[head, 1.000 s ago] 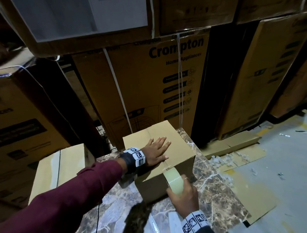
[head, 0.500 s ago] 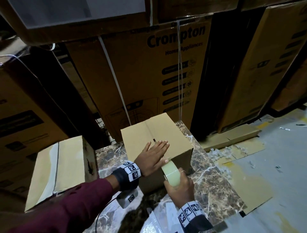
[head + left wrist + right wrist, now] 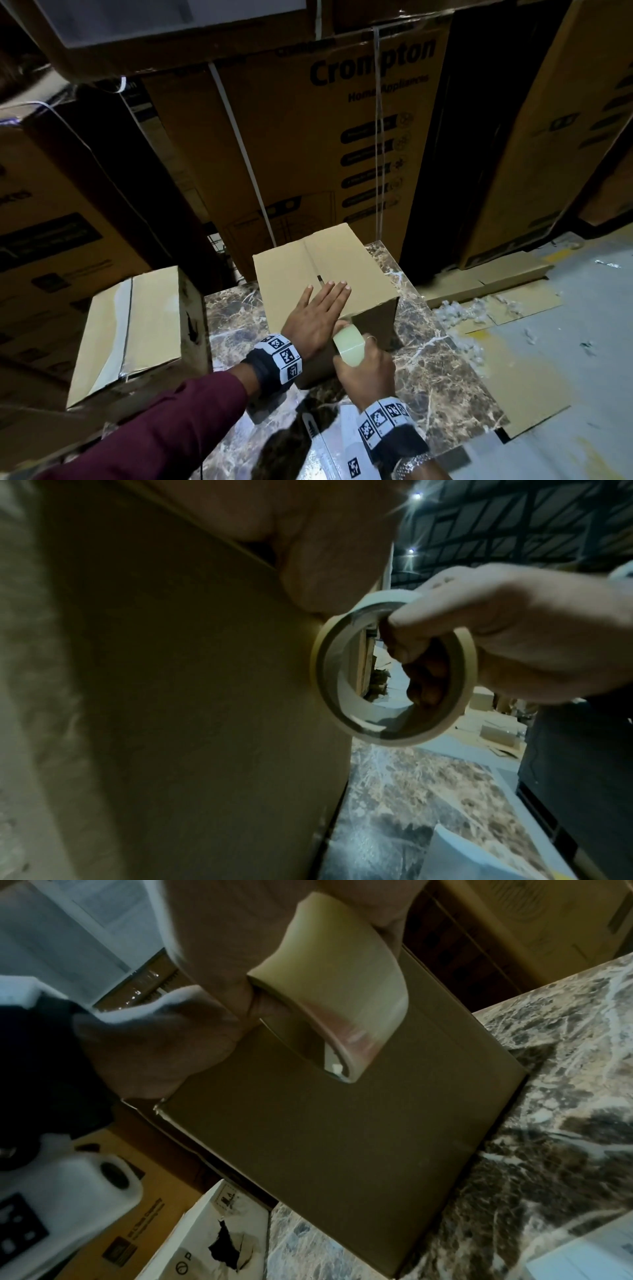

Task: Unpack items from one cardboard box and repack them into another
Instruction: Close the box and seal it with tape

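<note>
A closed plain cardboard box (image 3: 308,270) stands on the marble-patterned table (image 3: 445,383). My left hand (image 3: 317,317) lies flat on its top flaps, fingers straight, near the front edge. My right hand (image 3: 368,365) grips a roll of clear packing tape (image 3: 349,344) held against the box's near top edge. In the left wrist view the tape roll (image 3: 394,669) is a ring with the right hand's fingers hooked through it, beside the box side (image 3: 188,696). The right wrist view shows the tape roll (image 3: 339,988) against the box's front face (image 3: 342,1123).
A second, taped cardboard box (image 3: 137,329) stands left of the table. Large printed cartons (image 3: 342,137) are stacked close behind. Flattened cardboard sheets (image 3: 507,342) and white scraps lie on the floor at right. A white paper (image 3: 342,445) lies on the table's near edge.
My left hand slid back toward the box's front edge. The right hand lifted the tape roll up to that edge, close to the left thumb. The camera view shifted slightly.
</note>
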Tool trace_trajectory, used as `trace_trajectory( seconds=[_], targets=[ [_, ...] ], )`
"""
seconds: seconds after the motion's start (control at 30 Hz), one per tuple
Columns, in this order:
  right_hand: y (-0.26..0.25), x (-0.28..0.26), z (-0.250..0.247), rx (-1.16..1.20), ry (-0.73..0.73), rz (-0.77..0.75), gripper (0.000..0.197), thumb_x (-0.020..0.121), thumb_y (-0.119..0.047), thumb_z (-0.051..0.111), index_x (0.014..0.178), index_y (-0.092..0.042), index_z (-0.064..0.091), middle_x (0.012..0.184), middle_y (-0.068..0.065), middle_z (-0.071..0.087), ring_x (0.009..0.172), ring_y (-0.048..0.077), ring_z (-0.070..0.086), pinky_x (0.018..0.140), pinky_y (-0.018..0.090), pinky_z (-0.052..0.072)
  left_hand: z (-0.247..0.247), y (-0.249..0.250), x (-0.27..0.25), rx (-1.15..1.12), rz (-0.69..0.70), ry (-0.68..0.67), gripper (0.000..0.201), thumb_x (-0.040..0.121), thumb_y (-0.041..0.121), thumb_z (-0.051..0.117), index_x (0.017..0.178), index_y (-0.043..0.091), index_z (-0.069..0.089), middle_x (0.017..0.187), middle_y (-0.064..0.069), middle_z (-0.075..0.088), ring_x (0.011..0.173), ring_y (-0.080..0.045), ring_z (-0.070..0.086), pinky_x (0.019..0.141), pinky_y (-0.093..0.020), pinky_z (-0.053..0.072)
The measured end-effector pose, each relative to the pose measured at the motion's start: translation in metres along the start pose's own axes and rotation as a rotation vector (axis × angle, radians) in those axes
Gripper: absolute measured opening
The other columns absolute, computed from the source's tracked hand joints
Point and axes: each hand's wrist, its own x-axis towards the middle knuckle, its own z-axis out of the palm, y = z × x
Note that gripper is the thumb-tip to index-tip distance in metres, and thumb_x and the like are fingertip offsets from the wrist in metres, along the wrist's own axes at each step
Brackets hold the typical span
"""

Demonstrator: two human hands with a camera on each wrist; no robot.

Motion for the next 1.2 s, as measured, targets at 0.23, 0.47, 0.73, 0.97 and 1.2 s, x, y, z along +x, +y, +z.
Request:
trace_trajectory(
  seconds=[0.23,0.47,0.73,0.97,1.2],
  targets=[
    [-0.008,0.009,-0.004,-0.089,-0.077,0.042,0.050,0.072,-0.049,0.071,0.106,-0.015,0.055,0.097,0.010,0.067,0.087,0.029,0.066,0.070,0.032,0.054,0.002,0.004,-0.002,0.046,-0.003,0.009,0.076,0.096,0.056,-0.007,0.162,0.017,-0.007,0.170,-0.005,-0.006,0.157,-0.026,-0.004,0.126,-0.054,0.004],
    [-0.007,0.016,-0.005,-0.116,-0.146,0.055,0.049,0.074,-0.046,0.068,0.107,-0.013,0.054,0.106,0.012,0.064,0.098,0.032,0.063,0.078,0.035,0.052,0.006,0.009,-0.002,0.080,0.005,0.032,0.066,0.105,0.045,0.014,0.160,0.009,0.017,0.167,-0.015,0.019,0.153,-0.037,0.022,0.118,-0.063,0.027],
    [-0.007,0.017,-0.007,-0.151,-0.201,0.059,0.049,0.075,-0.043,0.068,0.109,-0.011,0.055,0.111,0.012,0.063,0.105,0.034,0.062,0.080,0.036,0.050,-0.005,0.014,-0.005,0.085,-0.015,-0.011,0.070,0.103,0.049,0.012,0.162,0.012,0.009,0.170,-0.012,0.007,0.156,-0.035,0.010,0.122,-0.061,0.016],
    [-0.003,0.016,-0.009,-0.072,-0.218,0.025,0.051,0.069,-0.047,0.072,0.103,-0.010,0.059,0.105,0.013,0.067,0.099,0.035,0.065,0.078,0.037,0.055,-0.009,0.020,-0.009,0.117,-0.066,-0.042,0.066,0.108,0.042,0.025,0.162,0.018,-0.004,0.170,-0.006,-0.008,0.157,-0.028,-0.003,0.126,-0.054,0.004],
    [0.026,0.005,-0.016,-0.099,-0.293,-0.101,0.082,0.069,-0.065,0.071,0.127,-0.012,0.047,0.115,0.010,0.065,0.103,0.031,0.063,0.080,0.037,0.053,-0.027,0.036,-0.032,-0.157,-0.093,0.044,0.078,0.096,0.022,0.065,0.160,0.017,0.021,0.169,-0.007,0.015,0.154,-0.029,0.016,0.124,-0.055,0.016]
  ],
)
